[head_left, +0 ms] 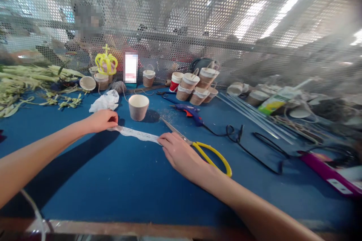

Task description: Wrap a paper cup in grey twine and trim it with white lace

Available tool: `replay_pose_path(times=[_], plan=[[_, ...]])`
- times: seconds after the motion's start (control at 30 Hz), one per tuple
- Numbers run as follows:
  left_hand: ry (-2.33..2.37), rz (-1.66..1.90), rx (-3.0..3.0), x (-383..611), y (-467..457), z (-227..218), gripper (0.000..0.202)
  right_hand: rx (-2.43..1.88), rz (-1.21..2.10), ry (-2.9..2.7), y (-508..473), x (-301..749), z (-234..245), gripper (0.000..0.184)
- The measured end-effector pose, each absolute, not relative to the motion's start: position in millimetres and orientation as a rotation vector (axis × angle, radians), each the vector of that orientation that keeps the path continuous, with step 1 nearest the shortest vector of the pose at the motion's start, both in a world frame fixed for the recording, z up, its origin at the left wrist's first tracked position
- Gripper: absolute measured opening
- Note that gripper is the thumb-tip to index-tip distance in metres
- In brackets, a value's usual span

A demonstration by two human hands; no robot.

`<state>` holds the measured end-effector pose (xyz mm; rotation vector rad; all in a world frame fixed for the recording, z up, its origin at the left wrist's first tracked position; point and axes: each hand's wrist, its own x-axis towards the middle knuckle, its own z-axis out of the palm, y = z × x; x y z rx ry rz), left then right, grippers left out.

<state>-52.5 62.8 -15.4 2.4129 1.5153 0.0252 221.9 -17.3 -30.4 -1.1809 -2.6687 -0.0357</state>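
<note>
A strip of white lace (pixel 138 134) is stretched just above or on the blue tabletop, one end in each hand. My left hand (pixel 104 120) pinches its left end, and my right hand (pixel 177 150) has its fingers closed on the right end. Behind the strip stands a plain cup (pixel 138 108), upright and wrapped in pale material. Scissors with yellow handles (pixel 212 152) lie partly behind my right hand, blades pointing away to the left. Crumpled white material (pixel 104 101) sits just beyond my left hand.
A blue glue gun (pixel 189 111) with a black cord lies behind the scissors. Several wrapped cups (pixel 195 86) are stacked at the back. Clear glue sticks (pixel 254 115) and a purple power strip (pixel 329 171) are on the right. Leafy stems (pixel 31 79) fill the far left.
</note>
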Motion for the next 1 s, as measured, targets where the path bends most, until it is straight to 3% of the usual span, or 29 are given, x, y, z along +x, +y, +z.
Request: replay_pose_path(times=[0.27,0.43,0.6,0.8,1.0], plan=[[1.541,0.037,2.500,-52,65,-10,0.017,-1.187,-0.055,-2.685,-17,222,-33,0.029],[1.353,0.158,2.752,-39,36,-24,0.034,-1.208,-0.047,-2.685,-17,223,-34,0.030],[1.226,-0.026,2.741,-39,10,-44,0.061,-1.215,-0.046,-2.694,-19,223,-33,0.031],[1.296,-0.103,2.708,-20,4,-31,0.071,-1.218,-0.034,-2.677,-19,221,-31,0.030],[1.032,-0.092,2.747,12,-1,-34,0.076,-1.215,0.016,-2.614,-20,222,-32,0.028]])
